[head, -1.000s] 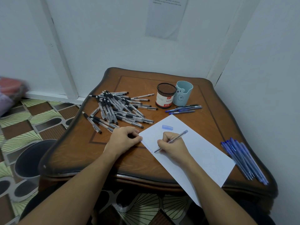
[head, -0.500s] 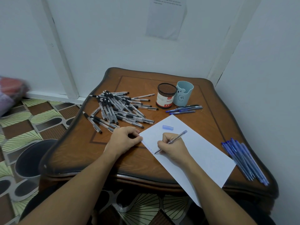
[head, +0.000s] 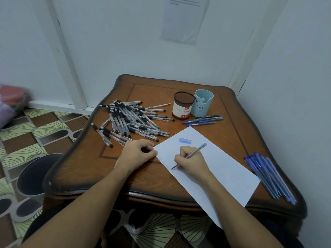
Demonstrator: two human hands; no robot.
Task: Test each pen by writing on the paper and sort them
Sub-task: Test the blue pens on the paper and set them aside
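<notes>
A white sheet of paper (head: 220, 167) lies slanted on the wooden table (head: 143, 176). My right hand (head: 191, 161) grips a clear blue pen (head: 196, 151), its tip touching the paper's left edge beside a row of small ink marks. The pen's blue cap (head: 185, 140) lies on the paper just beyond that hand. My left hand (head: 138, 154) rests with curled fingers on the table, its knuckles against the paper's left corner, holding nothing I can see. A heap of several black-grip pens (head: 130, 120) lies at the left.
A dark mesh pen cup (head: 183, 108) and a light blue cup (head: 202, 102) stand at the back. A few blue pens (head: 204, 120) lie before them. Several blue pens (head: 268, 176) lie along the right edge. A dark bin (head: 34, 176) stands on the floor, left.
The pen tip has crept slightly down the paper's left edge while writing. The left hand has stayed in place.
</notes>
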